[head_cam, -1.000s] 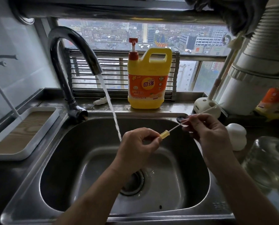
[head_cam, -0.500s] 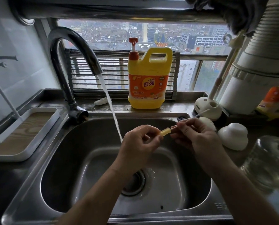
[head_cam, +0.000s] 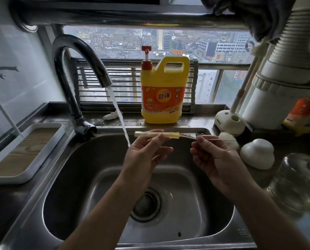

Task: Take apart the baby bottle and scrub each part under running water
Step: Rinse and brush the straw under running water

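Note:
My left hand (head_cam: 144, 157) pinches a thin, pale yellow straw tube (head_cam: 156, 134) and holds it level above the steel sink (head_cam: 63, 177), just right of the water stream (head_cam: 120, 121) from the curved tap (head_cam: 72, 69). My right hand (head_cam: 213, 157) pinches the stem of a slim straw brush (head_cam: 221, 139). The brush wire runs into the tube's right end. A white dome-shaped bottle part (head_cam: 257, 153) sits on the counter right of the sink. A clear glass bottle body (head_cam: 298, 183) stands upside down at the right edge.
A yellow detergent jug (head_cam: 164, 94) with a red pump stands on the ledge behind the sink. A white brush holder (head_cam: 229, 121) sits at the back right. A white tray (head_cam: 24, 152) with a wooden base lies left of the sink. The drain (head_cam: 147, 204) is open.
My left hand has opened up and now shows the full tube, held level. My right hand has pulled to the right, drawing the brush wire partly out of the tube.

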